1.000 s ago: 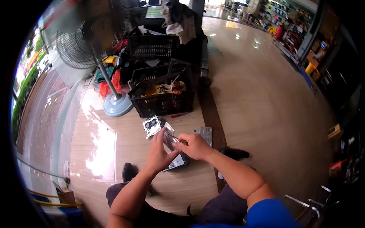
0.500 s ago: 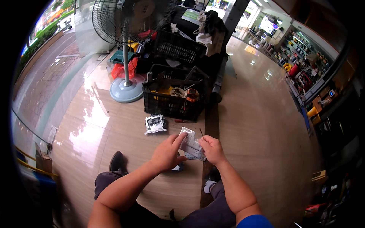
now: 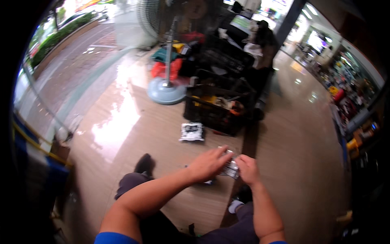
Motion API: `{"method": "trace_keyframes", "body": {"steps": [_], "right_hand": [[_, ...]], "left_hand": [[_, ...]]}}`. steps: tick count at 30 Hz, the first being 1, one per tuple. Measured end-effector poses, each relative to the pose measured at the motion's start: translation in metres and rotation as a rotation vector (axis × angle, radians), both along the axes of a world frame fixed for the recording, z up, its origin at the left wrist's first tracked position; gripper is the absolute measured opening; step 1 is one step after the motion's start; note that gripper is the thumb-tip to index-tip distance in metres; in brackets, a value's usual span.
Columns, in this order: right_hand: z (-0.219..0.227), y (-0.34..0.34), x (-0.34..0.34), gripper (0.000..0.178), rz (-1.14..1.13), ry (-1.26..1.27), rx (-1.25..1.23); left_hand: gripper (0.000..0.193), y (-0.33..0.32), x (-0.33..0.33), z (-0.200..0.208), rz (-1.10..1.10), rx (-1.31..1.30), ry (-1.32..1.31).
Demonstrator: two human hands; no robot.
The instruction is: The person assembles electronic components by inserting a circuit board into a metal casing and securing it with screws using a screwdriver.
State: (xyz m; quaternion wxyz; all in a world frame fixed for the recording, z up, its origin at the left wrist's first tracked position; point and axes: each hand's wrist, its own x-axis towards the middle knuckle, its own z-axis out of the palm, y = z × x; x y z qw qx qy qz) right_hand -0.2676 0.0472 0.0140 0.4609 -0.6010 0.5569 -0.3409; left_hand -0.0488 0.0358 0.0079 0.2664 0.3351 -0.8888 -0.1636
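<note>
A flat light-grey and white panel is between my hands, low in front of me; motion blur hides its exact kind. My left hand reaches across its upper left part, fingers stretched out over it and thumb hidden. At the panel's right edge my right hand is closed, thumb and fingers pinching that edge. The thin dark rod seen in this hand earlier cannot be made out now. Partly covered by my left forearm, a small bluish and white thing lies below the panel.
A white device with a dark middle rests on the tiled floor ahead. Behind it stands a black crate of mixed tools, beside a fan's round grey base. My dark shoe is left of my arms. Stocked shelves line the far right.
The whole view has swung left, so things sit farther right, and it is blurred. My left hand has slid farther over the panel. The dark rod by my right fingers no longer shows.
</note>
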Motion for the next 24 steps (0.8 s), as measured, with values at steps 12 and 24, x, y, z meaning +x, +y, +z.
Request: {"method": "trace_keyframes", "body": {"steps": [12,24], "right_hand": [[0.0,0.004,0.011,0.018,-0.116,0.015,-0.183],[0.003,0.008,0.015,0.018,-0.029,0.148,-0.195]], "left_hand": [[0.06,0.005,-0.001,0.005,0.158,0.122,0.034],[0.072,0.001,-0.009,-0.004,0.279,0.247,0.182]]}}
